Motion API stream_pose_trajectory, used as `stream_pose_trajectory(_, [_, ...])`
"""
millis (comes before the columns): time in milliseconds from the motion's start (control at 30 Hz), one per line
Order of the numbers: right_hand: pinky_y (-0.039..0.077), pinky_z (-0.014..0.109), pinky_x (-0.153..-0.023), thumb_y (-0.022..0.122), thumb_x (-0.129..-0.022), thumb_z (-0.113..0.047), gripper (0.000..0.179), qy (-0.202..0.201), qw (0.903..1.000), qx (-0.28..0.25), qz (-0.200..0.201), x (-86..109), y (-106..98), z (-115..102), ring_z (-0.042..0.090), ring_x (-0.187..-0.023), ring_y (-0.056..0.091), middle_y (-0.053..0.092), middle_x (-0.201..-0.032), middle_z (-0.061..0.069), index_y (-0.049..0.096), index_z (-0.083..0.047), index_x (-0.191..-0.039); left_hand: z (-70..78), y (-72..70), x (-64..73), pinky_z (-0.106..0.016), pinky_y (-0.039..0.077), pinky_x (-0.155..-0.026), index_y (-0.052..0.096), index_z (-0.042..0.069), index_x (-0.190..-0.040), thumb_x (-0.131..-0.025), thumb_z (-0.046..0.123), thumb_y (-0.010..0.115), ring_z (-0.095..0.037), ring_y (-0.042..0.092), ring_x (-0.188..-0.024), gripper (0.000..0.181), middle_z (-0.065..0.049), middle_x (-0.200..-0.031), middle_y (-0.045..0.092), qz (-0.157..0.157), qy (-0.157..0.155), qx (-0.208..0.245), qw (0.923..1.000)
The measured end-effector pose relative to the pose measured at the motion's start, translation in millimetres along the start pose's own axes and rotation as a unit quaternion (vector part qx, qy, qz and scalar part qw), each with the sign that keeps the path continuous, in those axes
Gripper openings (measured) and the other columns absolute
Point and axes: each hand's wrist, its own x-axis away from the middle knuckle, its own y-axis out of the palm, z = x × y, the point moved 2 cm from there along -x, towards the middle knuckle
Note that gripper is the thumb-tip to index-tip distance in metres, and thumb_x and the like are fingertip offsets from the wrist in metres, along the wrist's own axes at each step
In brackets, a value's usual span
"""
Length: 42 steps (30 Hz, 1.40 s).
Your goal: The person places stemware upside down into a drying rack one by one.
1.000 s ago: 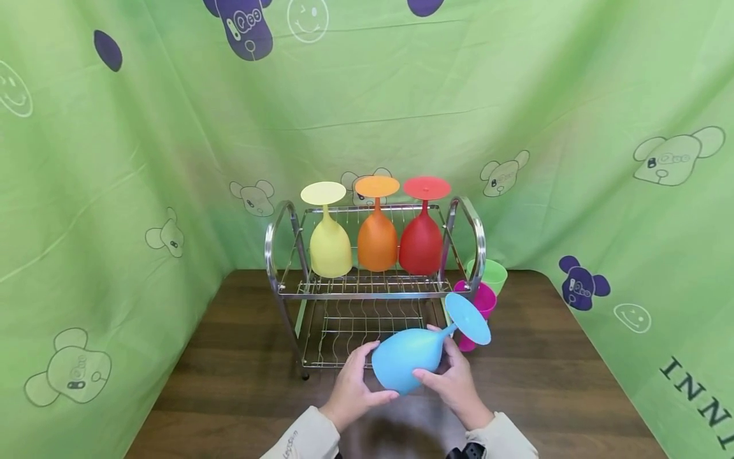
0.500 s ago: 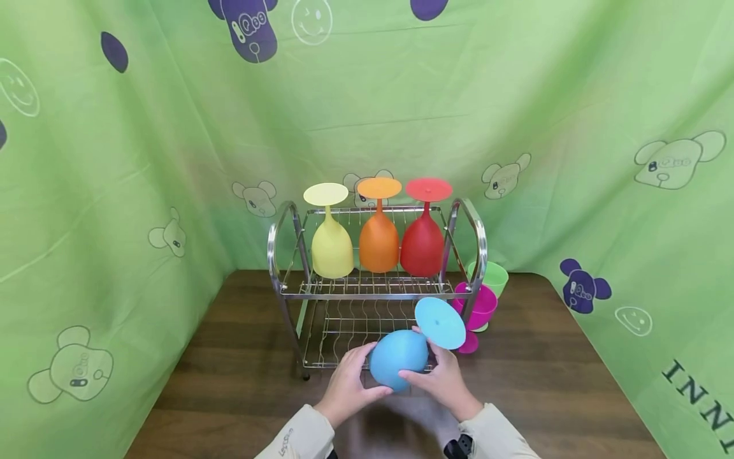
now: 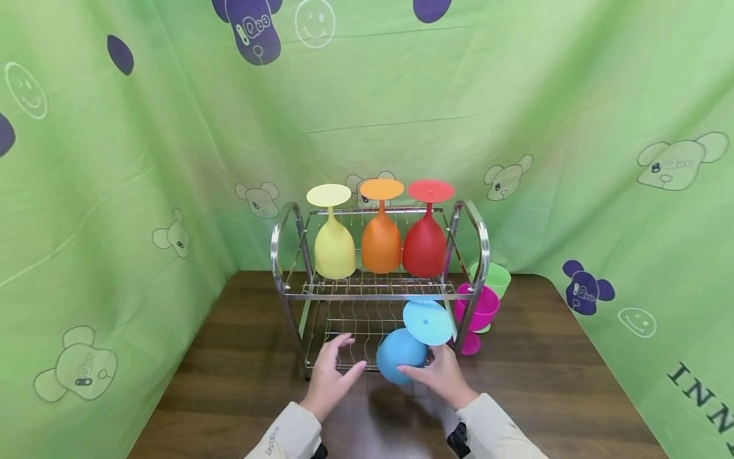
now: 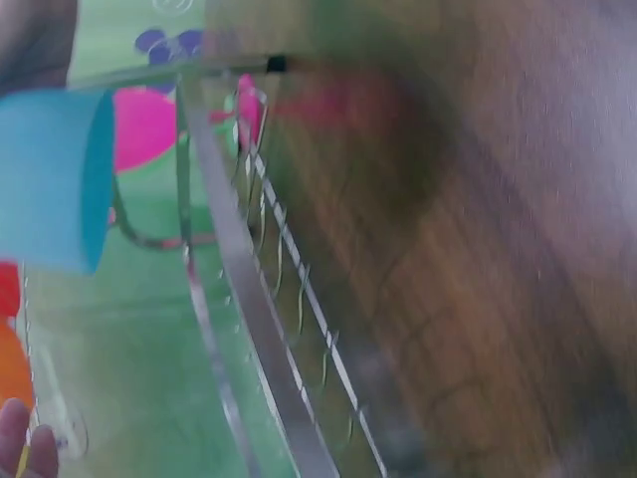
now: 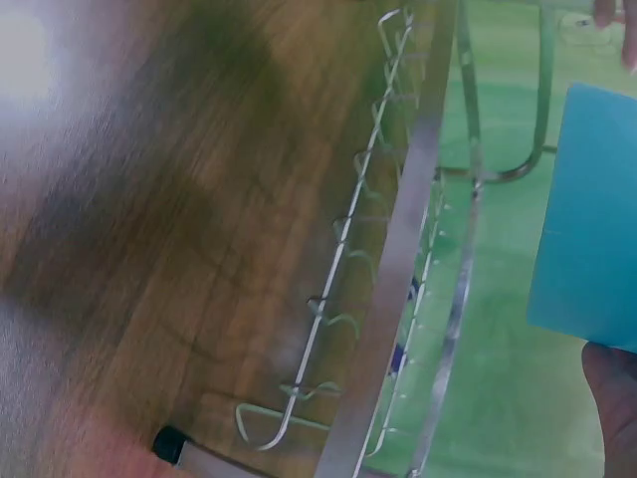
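Gripped by the right hand point(image 3: 447, 377), the blue goblet point(image 3: 398, 357) tilts in front of the metal rack point(image 3: 367, 296), just beside the left hand point(image 3: 328, 384), which is released, thumb and fingers apart.

Green cloth point(image 3: 367, 89) — cartoon-printed, dark wooden table point(image 3: 550, 370)

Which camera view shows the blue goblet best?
The head view: the goblet shows bowl and base there. The left wrist view has only part of the bowl, cut by its left edge; the right wrist view likewise, by its right edge.
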Motion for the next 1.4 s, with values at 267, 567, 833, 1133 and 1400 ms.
stream_pose_trajectory(267, [0.048,0.054,-0.086,0.088,-0.062,-0.007,0.077,0.02,0.9994,0.027,-0.002,-9.9,1.0,13.0,0.04,-0.109,0.056,0.056,-0.122,0.026,0.05,0.004,-0.129,-4.6,-26.3,-5.8,-0.021,0.046,-0.072,0.056,-0.007,-0.104,-0.066,-0.016,0.071,-0.023,0.056,-0.078,0.042,-0.015,-0.086,0.06,0.157,-0.018,0.022,0.9871])
stream_pose_trajectory(567, [0.047,0.057,-0.088,0.086,-0.069,-0.014,0.078,0.076,0.9962,0.042,-0.013,-18.0,2.8,22.4,0.044,-0.111,0.055,0.052,-0.127,0.027,0.046,0.003,-0.133,-9.2,-46.6,-15.1,-0.021,0.04,-0.067,0.054,-0.015,-0.096,-0.068,-0.022,0.065,-0.02,0.05,-0.069,0.031,-0.021,-0.076,0.055,0.283,-0.125,0.019,0.9506])
stream_pose_trajectory(833, [0.045,0.056,-0.092,0.086,-0.068,-0.013,0.074,0.097,0.9938,0.054,-0.004,-21.3,4.9,30.7,0.043,-0.112,0.055,0.055,-0.123,0.027,0.048,0.008,-0.127,-19.3,-56.0,-19.0,-0.019,0.037,-0.071,0.051,-0.01,-0.108,-0.074,-0.009,0.068,-0.017,0.048,-0.079,0.038,-0.011,-0.088,0.054,0.295,-0.184,0.033,0.9372])
stream_pose_trajectory(1133, [0.044,0.058,-0.092,0.086,-0.07,-0.015,0.075,0.109,0.992,0.06,-0.02,-18.3,8.9,34.9,0.044,-0.114,0.053,0.054,-0.125,0.026,0.046,0.006,-0.129,-22.4,-56.0,-23.0,-0.049,0.041,-0.085,0.049,-0.008,-0.126,-0.078,-0.001,0.069,-0.04,0.05,-0.11,0.053,-0.024,-0.117,0.057,0.209,-0.219,-0.008,0.9531])
stream_pose_trajectory(1400, [0.044,0.059,-0.092,0.087,-0.067,-0.013,0.076,0.079,0.9935,0.079,-0.018,-19.9,11.1,32.8,0.044,-0.113,0.054,0.055,-0.123,0.027,0.047,0.007,-0.129,-22.4,-59.4,-35.3,-0.036,0.041,-0.078,0.06,-0.006,-0.116,-0.078,-0.001,0.071,-0.032,0.053,-0.09,0.039,-0.02,-0.102,0.062,0.244,-0.193,-0.034,0.9499])
